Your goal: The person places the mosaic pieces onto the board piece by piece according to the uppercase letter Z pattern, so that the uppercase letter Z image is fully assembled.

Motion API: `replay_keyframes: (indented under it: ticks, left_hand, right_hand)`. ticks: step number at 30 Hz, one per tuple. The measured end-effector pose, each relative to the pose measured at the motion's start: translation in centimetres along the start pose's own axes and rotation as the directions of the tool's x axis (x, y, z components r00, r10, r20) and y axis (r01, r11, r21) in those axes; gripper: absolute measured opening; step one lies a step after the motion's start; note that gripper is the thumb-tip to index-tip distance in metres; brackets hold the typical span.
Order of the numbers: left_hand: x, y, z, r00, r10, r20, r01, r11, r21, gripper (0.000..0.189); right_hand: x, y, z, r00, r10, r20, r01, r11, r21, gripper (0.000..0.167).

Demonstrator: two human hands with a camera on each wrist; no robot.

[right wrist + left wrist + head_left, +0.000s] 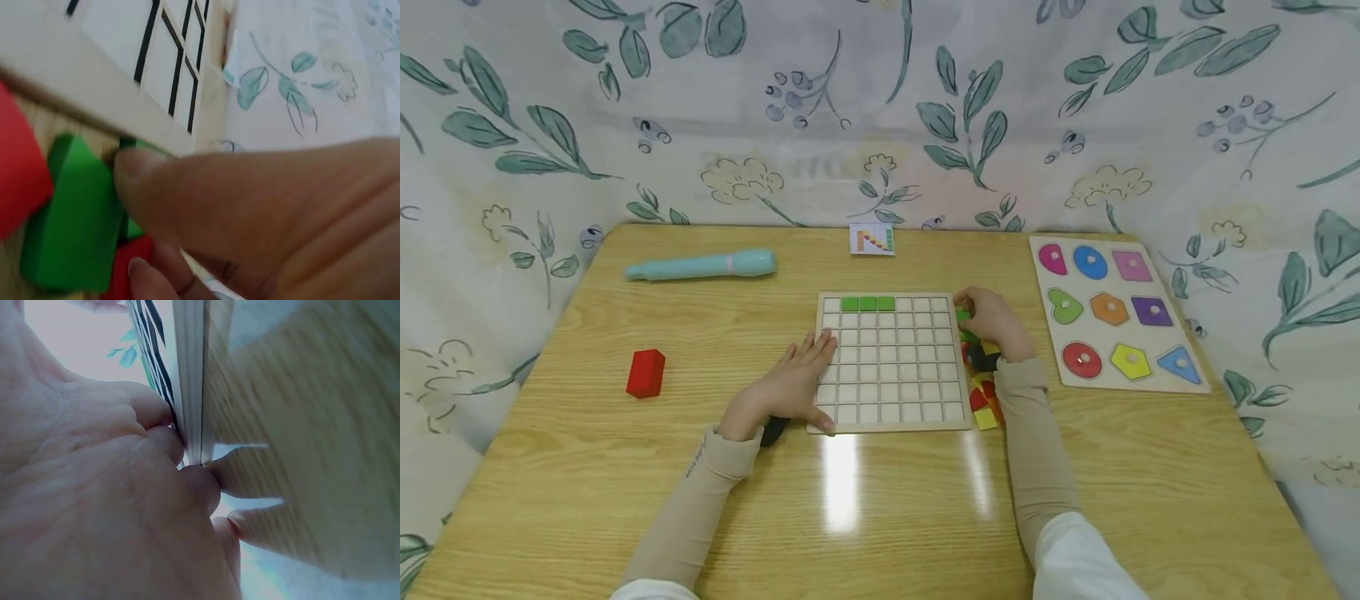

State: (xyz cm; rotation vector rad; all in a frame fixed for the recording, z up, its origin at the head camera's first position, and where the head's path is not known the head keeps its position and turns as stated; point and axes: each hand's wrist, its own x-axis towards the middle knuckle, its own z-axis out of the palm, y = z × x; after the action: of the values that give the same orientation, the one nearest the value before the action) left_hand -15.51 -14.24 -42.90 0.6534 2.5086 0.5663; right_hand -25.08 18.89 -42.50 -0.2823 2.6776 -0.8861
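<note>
A square wooden grid board (895, 354) lies mid-table, with three green tiles (868, 304) side by side in its top row. My left hand (788, 382) rests on the board's left edge, fingers stretched over the rim and thumb at the lower corner. In the left wrist view its fingertips meet the board's side (192, 381). Off the board's upper right corner, my right hand (996, 323) pinches a green block (132, 229) between thumb and fingers. Another green block (78, 219) lies beside the thumb. Red and yellow pieces (985, 418) are heaped below that hand, partly hidden by the wrist.
A shape puzzle board (1120, 343) with coloured knobbed pieces lies at the right. Behind the grid board is a small pattern card (872, 240). A light blue pen-shaped object (702, 265) and a red block (646, 373) are on the left. Patterned cloth (880, 108) hangs behind the table.
</note>
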Motion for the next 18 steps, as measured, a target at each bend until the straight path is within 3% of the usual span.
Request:
replay_keyframes:
  ticks: [5, 8, 12, 18]
  left_hand:
    - [0.0, -0.1, -0.1, 1.000, -0.001, 0.007, 0.002, 1.000, -0.011, 0.138]
    - [0.1, -0.2, -0.1, 1.000, -0.002, 0.014, 0.002, 1.000, -0.010, 0.138]
    - [0.0, -0.2, -0.1, 1.000, 0.001, 0.018, -0.001, 1.000, -0.008, 0.138]
    - [-0.2, 0.0, -0.2, 1.000, 0.006, 0.015, -0.006, 1.000, -0.013, 0.138]
  right_hand:
    - [0.1, -0.2, 0.2, 0.999, 0.036, -0.029, -0.036, 0.999, 0.001, 0.040]
    - [0.3, 0.0, 0.5, 0.993, 0.096, -0.071, -0.089, 0.992, 0.092, 0.037]
    - [0.6, -0.2, 1.0, 0.974, 0.173, -0.146, -0.125, 0.949, 0.291, 0.038]
    - [1.1, -1.6, 2.1, 0.950, 0.187, -0.251, -0.041, 0.869, 0.493, 0.035]
